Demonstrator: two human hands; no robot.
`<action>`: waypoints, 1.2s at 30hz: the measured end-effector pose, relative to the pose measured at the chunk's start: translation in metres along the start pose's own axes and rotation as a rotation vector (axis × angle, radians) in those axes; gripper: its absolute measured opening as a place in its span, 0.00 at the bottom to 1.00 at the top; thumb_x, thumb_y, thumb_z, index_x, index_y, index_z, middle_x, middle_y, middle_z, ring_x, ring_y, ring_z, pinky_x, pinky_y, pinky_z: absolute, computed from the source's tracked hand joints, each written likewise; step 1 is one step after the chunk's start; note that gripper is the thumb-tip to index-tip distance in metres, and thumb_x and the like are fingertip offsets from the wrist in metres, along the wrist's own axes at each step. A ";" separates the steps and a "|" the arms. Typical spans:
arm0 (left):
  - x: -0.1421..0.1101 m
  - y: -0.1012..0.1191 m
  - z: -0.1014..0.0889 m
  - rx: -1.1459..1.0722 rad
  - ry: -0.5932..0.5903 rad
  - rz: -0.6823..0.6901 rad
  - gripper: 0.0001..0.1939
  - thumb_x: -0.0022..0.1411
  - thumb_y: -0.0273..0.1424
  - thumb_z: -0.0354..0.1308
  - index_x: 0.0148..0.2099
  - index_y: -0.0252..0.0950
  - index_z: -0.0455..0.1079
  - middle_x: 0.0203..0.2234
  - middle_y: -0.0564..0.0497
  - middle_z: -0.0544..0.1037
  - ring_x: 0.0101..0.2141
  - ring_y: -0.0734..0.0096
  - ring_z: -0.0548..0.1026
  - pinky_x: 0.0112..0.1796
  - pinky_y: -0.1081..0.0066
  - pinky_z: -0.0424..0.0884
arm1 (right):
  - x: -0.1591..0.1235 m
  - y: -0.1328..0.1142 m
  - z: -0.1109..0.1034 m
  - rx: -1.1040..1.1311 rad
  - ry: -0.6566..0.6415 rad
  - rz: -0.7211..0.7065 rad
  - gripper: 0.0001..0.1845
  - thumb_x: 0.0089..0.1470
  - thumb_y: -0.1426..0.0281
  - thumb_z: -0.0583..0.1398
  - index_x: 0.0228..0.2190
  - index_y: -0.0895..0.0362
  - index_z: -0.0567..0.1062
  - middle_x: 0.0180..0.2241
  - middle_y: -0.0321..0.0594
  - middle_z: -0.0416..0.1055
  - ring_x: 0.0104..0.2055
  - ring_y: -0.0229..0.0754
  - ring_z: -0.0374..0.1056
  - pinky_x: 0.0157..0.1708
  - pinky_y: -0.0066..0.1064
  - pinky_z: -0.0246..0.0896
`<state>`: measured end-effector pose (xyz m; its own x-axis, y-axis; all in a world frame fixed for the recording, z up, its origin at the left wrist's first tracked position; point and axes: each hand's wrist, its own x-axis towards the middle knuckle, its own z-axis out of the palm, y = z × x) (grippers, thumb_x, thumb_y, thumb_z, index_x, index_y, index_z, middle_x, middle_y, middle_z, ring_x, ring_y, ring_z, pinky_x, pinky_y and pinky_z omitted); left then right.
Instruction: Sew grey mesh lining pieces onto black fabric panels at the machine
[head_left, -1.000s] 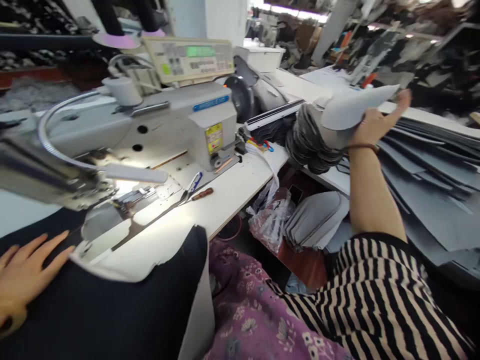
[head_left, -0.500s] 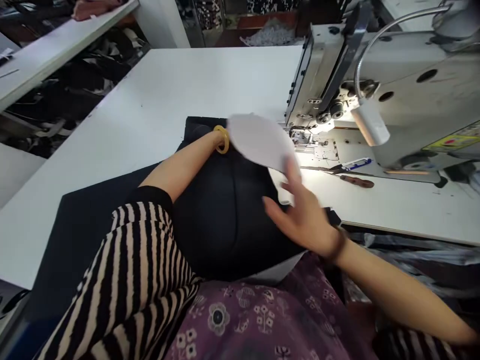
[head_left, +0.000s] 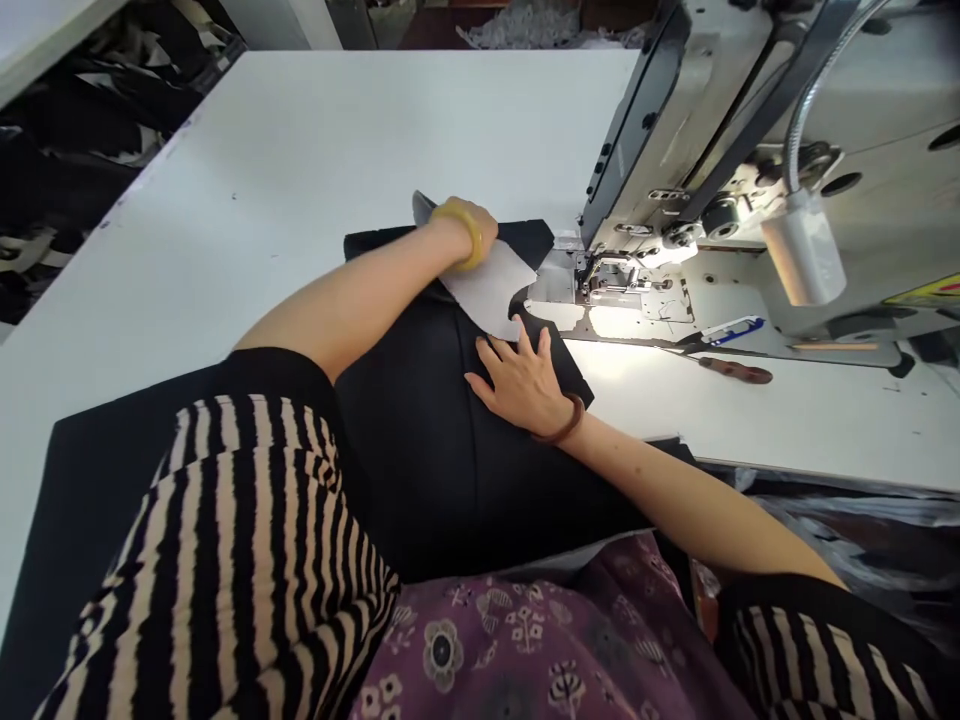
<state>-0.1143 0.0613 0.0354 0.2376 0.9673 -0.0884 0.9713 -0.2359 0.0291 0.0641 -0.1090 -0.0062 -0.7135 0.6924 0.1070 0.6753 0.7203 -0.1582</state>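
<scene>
A large black fabric panel (head_left: 442,450) lies on the white table (head_left: 315,150) in front of the sewing machine (head_left: 750,130). On it rests a light grey cut piece (head_left: 487,290), next to the presser foot (head_left: 611,275). My right hand (head_left: 521,378) lies flat with fingers spread on the black fabric, fingertips at the grey piece's near edge. My left hand (head_left: 480,225), with a yellow bangle on the wrist, sits on the far end of the grey piece; its fingers are hidden behind the wrist.
Scissors with a brown handle (head_left: 731,368) and a blue-handled tool (head_left: 724,330) lie on the machine bed to the right. The machine's lamp (head_left: 799,245) hangs over the bed. Dark material is heaped below the table's left edge (head_left: 67,150).
My right hand has brought the grey piece over from the stack on the right and laid it on the black fabric by the presser foot. Both hands now rest on the work.
</scene>
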 end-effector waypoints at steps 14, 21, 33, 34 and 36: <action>-0.072 0.078 0.022 0.229 -0.081 0.285 0.27 0.68 0.21 0.30 0.63 0.19 0.59 0.64 0.35 0.60 0.65 0.56 0.58 0.68 0.55 0.41 | -0.074 0.021 -0.019 0.036 -0.127 -0.122 0.30 0.65 0.58 0.48 0.59 0.64 0.68 0.53 0.54 0.70 0.61 0.67 0.54 0.45 0.46 0.60; -0.054 0.090 0.034 -0.021 -0.212 0.024 0.23 0.71 0.27 0.41 0.65 0.24 0.55 0.68 0.34 0.51 0.68 0.50 0.51 0.66 0.56 0.53 | -0.069 0.029 -0.020 0.073 -0.062 -0.177 0.26 0.63 0.63 0.50 0.55 0.63 0.72 0.53 0.51 0.72 0.53 0.59 0.64 0.44 0.46 0.64; -0.063 0.080 0.033 -0.137 -0.153 0.070 0.22 0.70 0.29 0.42 0.63 0.31 0.62 0.68 0.40 0.54 0.67 0.58 0.53 0.66 0.60 0.52 | -0.002 0.132 -0.017 -0.043 -0.008 -0.563 0.22 0.59 0.81 0.48 0.41 0.57 0.79 0.49 0.45 0.74 0.48 0.45 0.69 0.42 0.38 0.67; -0.064 0.080 0.032 -0.145 -0.164 0.069 0.23 0.70 0.30 0.43 0.64 0.31 0.60 0.68 0.40 0.53 0.68 0.58 0.51 0.67 0.60 0.50 | -0.001 0.129 -0.015 -0.064 0.008 -0.549 0.20 0.60 0.80 0.48 0.38 0.58 0.79 0.46 0.46 0.75 0.44 0.44 0.70 0.40 0.37 0.67; -0.068 0.081 0.033 -0.146 -0.165 0.064 0.25 0.69 0.31 0.45 0.66 0.31 0.58 0.69 0.39 0.52 0.68 0.57 0.49 0.67 0.60 0.49 | -0.001 0.123 -0.010 -0.080 0.069 -0.535 0.18 0.61 0.78 0.49 0.37 0.59 0.79 0.42 0.47 0.75 0.40 0.43 0.69 0.38 0.36 0.66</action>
<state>-0.0518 -0.0268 0.0106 0.3087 0.9195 -0.2432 0.9456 -0.2692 0.1825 0.1499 -0.0209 -0.0163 -0.9494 0.2270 0.2172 0.2349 0.9720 0.0108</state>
